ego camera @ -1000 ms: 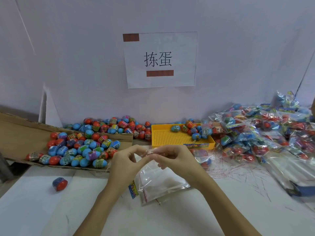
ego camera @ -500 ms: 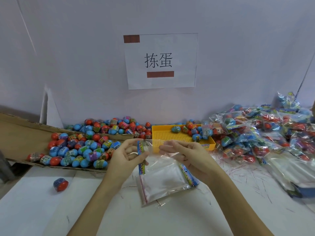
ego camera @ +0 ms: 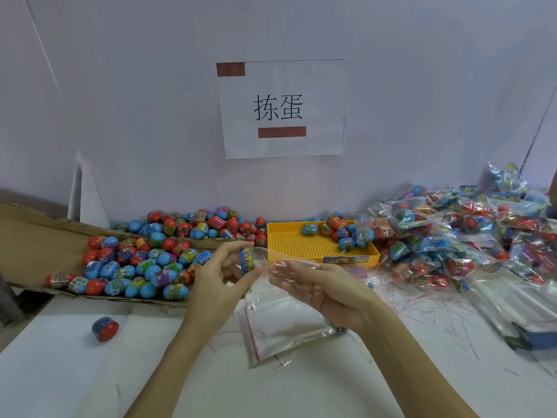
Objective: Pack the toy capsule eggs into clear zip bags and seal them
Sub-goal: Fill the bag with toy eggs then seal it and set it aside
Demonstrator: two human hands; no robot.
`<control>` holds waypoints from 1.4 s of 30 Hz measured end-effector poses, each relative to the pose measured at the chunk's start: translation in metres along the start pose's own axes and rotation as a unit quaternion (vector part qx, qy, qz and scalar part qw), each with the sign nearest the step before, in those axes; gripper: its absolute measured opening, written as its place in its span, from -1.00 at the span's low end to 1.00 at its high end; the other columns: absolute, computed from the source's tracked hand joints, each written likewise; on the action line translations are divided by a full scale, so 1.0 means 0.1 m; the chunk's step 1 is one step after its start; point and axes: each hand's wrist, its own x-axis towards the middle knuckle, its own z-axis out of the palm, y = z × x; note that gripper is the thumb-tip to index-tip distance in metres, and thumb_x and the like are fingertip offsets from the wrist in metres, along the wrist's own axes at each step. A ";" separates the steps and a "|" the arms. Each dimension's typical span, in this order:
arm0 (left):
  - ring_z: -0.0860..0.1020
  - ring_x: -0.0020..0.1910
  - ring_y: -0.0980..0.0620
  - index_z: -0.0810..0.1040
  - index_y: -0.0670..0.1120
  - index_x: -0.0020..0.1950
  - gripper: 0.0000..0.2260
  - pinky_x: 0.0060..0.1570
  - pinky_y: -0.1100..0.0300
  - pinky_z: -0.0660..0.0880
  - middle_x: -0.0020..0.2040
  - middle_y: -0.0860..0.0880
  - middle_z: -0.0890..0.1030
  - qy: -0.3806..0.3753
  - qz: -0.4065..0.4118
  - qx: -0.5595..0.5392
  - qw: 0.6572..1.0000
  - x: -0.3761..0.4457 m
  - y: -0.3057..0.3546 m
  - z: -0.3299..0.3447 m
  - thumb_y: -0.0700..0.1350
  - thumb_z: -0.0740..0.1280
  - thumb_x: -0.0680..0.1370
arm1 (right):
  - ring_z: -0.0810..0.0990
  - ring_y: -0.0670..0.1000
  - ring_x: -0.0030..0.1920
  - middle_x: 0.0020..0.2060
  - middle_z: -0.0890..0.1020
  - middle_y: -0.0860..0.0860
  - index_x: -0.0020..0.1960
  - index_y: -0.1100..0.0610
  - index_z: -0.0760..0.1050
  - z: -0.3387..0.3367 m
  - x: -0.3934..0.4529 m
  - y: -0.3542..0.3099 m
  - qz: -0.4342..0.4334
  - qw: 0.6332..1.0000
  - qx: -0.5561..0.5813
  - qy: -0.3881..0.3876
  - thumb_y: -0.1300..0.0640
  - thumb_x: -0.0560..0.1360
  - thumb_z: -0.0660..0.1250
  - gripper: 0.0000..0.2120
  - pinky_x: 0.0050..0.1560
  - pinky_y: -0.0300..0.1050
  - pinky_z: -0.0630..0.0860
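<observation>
The hands have parted, clear bag (ego camera: 265, 260) stretched between both hands' fingers (ego camera: 241, 247).

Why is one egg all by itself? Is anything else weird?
One red and blue egg lies alone on the white table, apart from the pile on the cardboard, as if it rolled off. The table by the packed bags is also scribbled with red marks.

Red-and-blue capsule eggs (ego camera: 141, 267), perforated yellow tray (ego camera: 313, 244), clear zip bag (ego camera: 280, 321) with red seal line.
</observation>
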 end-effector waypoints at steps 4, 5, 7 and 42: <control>0.69 -0.15 -0.14 0.57 0.08 0.26 -0.60 -0.03 -0.03 0.68 -0.14 -0.10 0.71 0.018 -0.035 -0.067 0.997 0.04 -0.02 -0.02 -0.03 0.53 0.45 | 0.64 0.21 0.25 0.24 0.65 0.21 0.34 0.24 0.55 -0.03 -0.01 -0.01 -0.003 0.999 -0.051 0.014 0.13 0.62 0.34 -0.67 0.18 0.02 0.64; 0.71 -0.12 -0.08 0.57 0.05 0.26 -0.60 0.00 0.00 0.68 -0.12 -0.09 0.72 0.021 -0.040 -0.070 0.997 0.04 -0.03 -0.03 -0.03 0.53 0.45 | 0.64 0.20 0.26 0.25 0.65 0.18 0.38 0.21 0.51 -0.03 -0.01 -0.01 -0.005 0.998 -0.065 0.010 0.12 0.64 0.30 -0.65 0.24 0.05 0.61; 0.71 -0.08 -0.01 0.56 0.05 0.26 -0.60 0.00 0.06 0.68 -0.08 -0.02 0.74 0.027 -0.038 -0.055 0.997 0.05 -0.05 -0.03 0.01 0.51 0.44 | 0.63 0.15 0.28 0.27 0.65 0.12 0.43 0.18 0.45 -0.01 -0.02 -0.01 -0.017 0.996 -0.089 0.007 0.10 0.67 0.26 -0.64 0.29 0.02 0.57; 0.60 -0.30 0.19 0.66 -0.01 0.25 -0.61 -0.24 0.18 0.63 -0.22 0.17 0.66 -0.053 0.115 0.258 0.958 0.02 -0.06 -0.05 -0.04 0.59 0.44 | 0.73 -0.10 -0.14 -0.18 0.75 -0.11 0.01 0.12 0.71 0.06 -0.05 -0.03 -0.329 0.795 -0.483 0.163 0.01 0.65 0.27 -0.72 -0.14 -0.14 0.68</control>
